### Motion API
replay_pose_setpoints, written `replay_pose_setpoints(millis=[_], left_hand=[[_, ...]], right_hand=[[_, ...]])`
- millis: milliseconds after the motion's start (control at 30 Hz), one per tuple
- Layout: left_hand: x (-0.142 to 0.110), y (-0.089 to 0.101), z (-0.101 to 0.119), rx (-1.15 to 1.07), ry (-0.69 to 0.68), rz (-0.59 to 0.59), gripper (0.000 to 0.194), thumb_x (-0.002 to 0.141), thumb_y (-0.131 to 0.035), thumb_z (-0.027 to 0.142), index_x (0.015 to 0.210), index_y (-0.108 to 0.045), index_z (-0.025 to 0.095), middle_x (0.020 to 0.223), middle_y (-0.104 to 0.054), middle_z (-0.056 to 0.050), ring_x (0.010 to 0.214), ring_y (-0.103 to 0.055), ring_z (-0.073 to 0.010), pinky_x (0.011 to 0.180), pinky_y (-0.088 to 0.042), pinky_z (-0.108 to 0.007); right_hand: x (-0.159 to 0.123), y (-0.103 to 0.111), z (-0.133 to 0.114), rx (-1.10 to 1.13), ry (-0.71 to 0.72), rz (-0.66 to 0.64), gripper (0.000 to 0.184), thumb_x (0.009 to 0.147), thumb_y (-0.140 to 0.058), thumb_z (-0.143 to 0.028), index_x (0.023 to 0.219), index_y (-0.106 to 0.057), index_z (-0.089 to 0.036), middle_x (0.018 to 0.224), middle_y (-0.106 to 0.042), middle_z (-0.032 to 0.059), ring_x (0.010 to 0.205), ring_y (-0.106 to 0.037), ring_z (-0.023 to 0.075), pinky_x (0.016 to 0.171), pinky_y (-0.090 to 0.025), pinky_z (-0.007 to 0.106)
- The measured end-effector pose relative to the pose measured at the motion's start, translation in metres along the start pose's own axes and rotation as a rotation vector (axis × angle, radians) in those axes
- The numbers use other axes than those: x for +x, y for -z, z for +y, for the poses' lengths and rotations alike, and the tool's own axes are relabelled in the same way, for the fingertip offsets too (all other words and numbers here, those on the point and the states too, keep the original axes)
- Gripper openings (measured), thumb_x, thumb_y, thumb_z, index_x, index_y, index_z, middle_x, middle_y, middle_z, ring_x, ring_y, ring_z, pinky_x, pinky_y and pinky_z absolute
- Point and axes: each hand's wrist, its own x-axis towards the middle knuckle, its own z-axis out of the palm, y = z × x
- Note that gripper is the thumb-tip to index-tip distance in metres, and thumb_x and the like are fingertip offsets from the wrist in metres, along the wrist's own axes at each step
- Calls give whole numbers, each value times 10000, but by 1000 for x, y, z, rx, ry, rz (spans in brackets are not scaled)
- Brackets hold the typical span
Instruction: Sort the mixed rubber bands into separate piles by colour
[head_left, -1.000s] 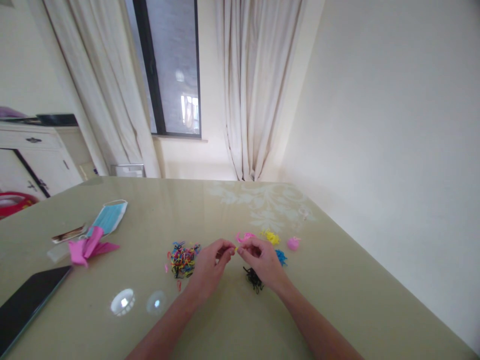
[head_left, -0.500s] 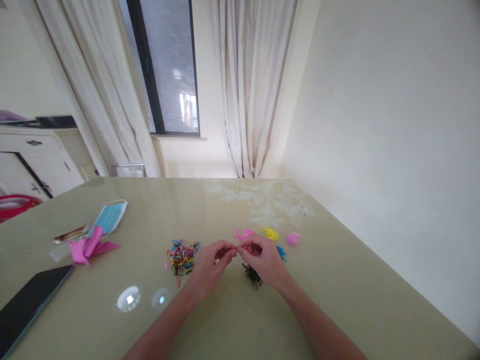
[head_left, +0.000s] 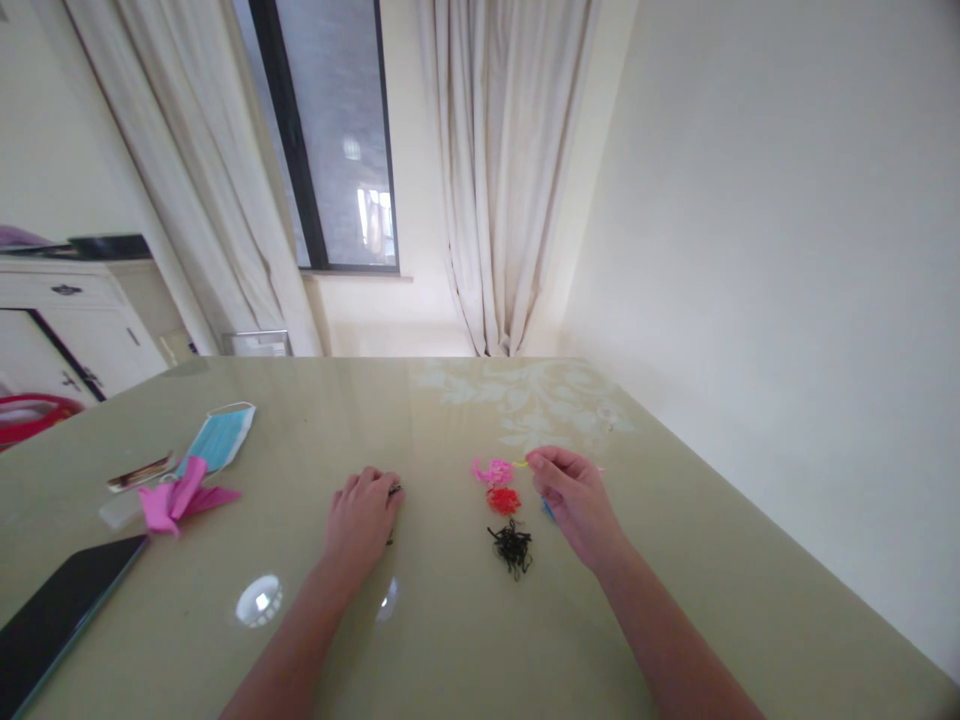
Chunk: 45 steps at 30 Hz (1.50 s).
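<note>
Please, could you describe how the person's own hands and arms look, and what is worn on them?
The left hand and right hand are both ungloved. No sleeve, watch or bracelet shows on either wrist or forearm. Rings and nail details are too small to tell.

glossy table [head_left: 450, 640], blue mask [head_left: 219, 437], black device [head_left: 67, 605], pink bands [head_left: 495, 473], red bands [head_left: 503, 501], black bands [head_left: 513, 547]

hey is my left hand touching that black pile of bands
Apart. The head view shows a wide strip of tabletop between the left hand and the black pile.
</note>
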Motion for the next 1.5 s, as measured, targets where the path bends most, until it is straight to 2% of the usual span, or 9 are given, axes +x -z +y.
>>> replay_pose_setpoints(millis=[200, 300, 433, 667, 800, 933, 1133, 1333, 1500], left_hand=[[2, 3, 7, -7, -39, -32, 230, 988, -499, 247, 989, -727, 221, 1061, -729, -85, 1049, -659, -272, 926, -454, -395], [2, 4, 9, -14, -30, -13, 248, 993, -471, 241, 977, -717, 218, 1032, -745, -86, 1036, -667, -281, 919, -450, -412], [2, 3, 9, -28, -40, -13, 234, 985, -481, 238, 962, -712, 216, 1007, -756, -91, 1019, -682, -287, 909, -455, -409], [5, 2, 3, -293, -12, 53, 231, 960, -493, 264, 940, -721, 225, 1022, -779, -80, 948, -709, -259, 846, -496, -362], [7, 7, 9, -774, 13, 74, 232, 899, -570, 359, 960, -739, 213, 973, -806, -76, 884, -739, -242, 835, -554, -360], [2, 13, 29, -1171, -47, -11, 274, 810, -704, 424, 954, -746, 195, 968, -820, -83, 930, -761, -246, 902, -586, -382], [-13, 9, 55, -1377, -107, -170, 317, 773, -794, 433, 957, -742, 179, 894, -816, -71, 853, -770, -232, 848, -608, -379], [-12, 4, 52, -1287, -151, -210, 318, 873, -701, 465, 1012, -734, 181, 934, -808, -77, 899, -760, -239, 871, -589, -381], [-2, 1, 25, -517, -115, 33, 227, 940, -603, 283, 1072, -760, 187, 1136, -761, -121, 1106, -676, -309, 996, -490, -454]], right_hand=[[8, 16, -4, -44, 75, 58, 287, 714, -874, -486, 777, -795, -217, 607, -537, -14, 548, -338, 121, 516, -245, 289], [23, 38, 0, -350, 148, 186, 282, 742, -834, -468, 830, -817, -200, 677, -661, 30, 605, -481, 161, 578, -341, 309], [42, 60, 20, -802, 162, 305, 229, 769, -747, -403, 748, -809, -183, 578, -659, 47, 567, -527, 203, 588, -376, 338], [47, 60, 37, -938, 194, 335, 158, 778, -698, -303, 686, -797, -221, 732, -742, 105, 677, -609, 252, 679, -405, 368], [38, 47, 32, -908, 222, 226, 259, 838, -663, -390, 780, -813, -186, 732, -733, 97, 659, -587, 233, 656, -412, 352], [20, 15, 32, -759, 198, -16, 302, 887, -667, -442, 875, -812, -178, 736, -716, 61, 649, -561, 195, 609, -404, 307], [-4, -24, 39, -635, 272, -263, 211, 884, -734, -393, 926, -810, -201, 702, -596, 4, 630, -497, 148, 589, -372, 271], [-4, -21, 28, -503, 154, -260, 270, 865, -750, -441, 803, -775, -179, 637, -543, -13, 588, -450, 132, 555, -332, 268], [-4, -10, 6, -250, 29, -165, 333, 797, -811, -511, 778, -772, -181, 666, -637, 12, 614, -525, 146, 592, -419, 280]])
